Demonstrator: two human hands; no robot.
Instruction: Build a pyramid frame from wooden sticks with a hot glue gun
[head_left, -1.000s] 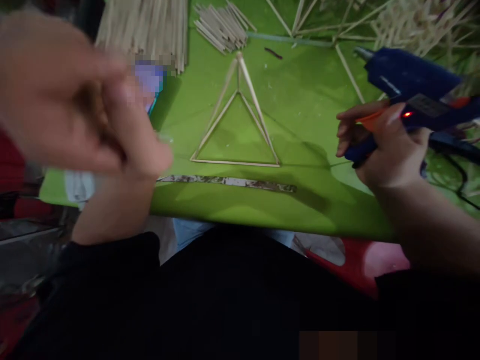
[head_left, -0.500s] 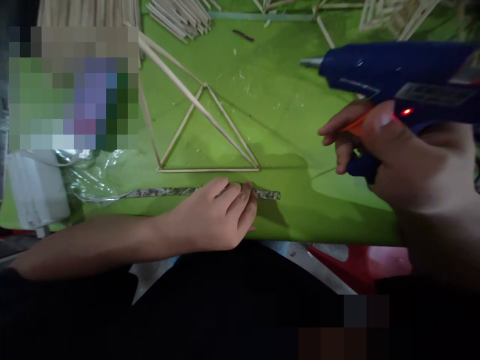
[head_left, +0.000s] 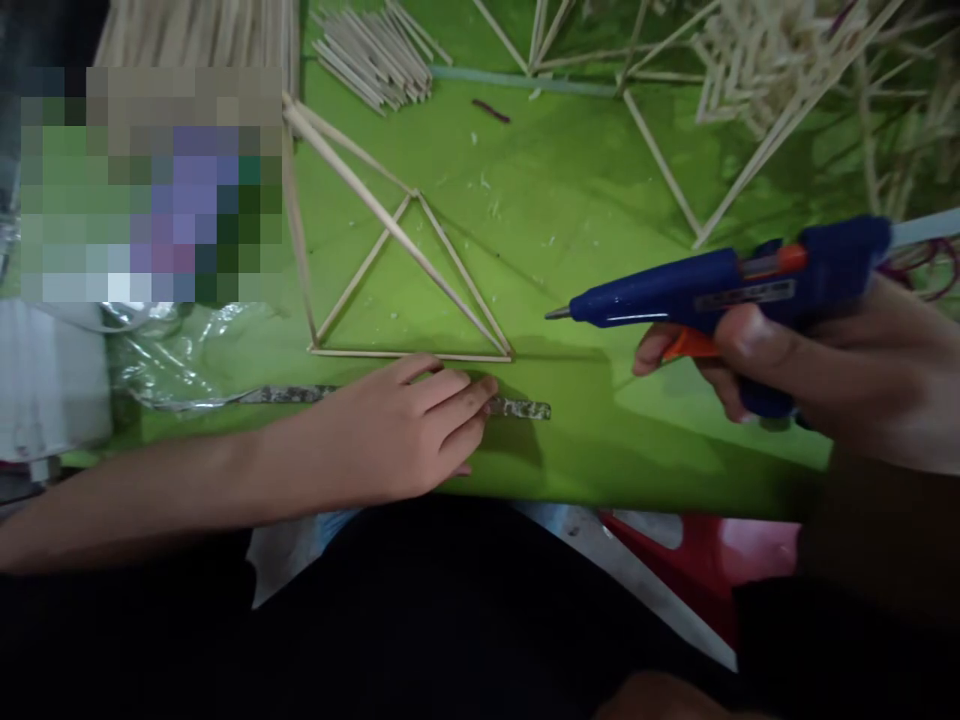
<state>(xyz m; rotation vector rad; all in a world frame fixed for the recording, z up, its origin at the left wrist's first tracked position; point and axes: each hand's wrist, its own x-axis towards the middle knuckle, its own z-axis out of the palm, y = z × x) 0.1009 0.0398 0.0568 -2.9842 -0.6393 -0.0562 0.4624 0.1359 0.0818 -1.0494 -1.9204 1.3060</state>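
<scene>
My right hand (head_left: 825,370) is closed around the handle of a blue hot glue gun (head_left: 660,285) with an orange trigger. Its metal nozzle points left and hangs just right of a pyramid-like frame (head_left: 454,265) made of thin wooden sticks. My left hand (head_left: 412,430) rests at the table's near edge with fingers curled over a grey mottled strip (head_left: 525,409). The strip's right end sticks out past the fingertips, and its middle is hidden under the hand. Just above the left knuckles runs the frame's bottom stick.
A bundle of short sticks (head_left: 375,55) and longer sticks (head_left: 199,35) lie at the back left. More stick frames (head_left: 660,165) stand at the back right. Clear plastic (head_left: 195,355) and a white block (head_left: 52,380) lie left on the green table (head_left: 570,450). One patch is pixelated.
The glue gun has come down and left, tilted, with its nozzle closer to the stick frame. My left hand has shifted slightly left along the strip. The view has moved a little.
</scene>
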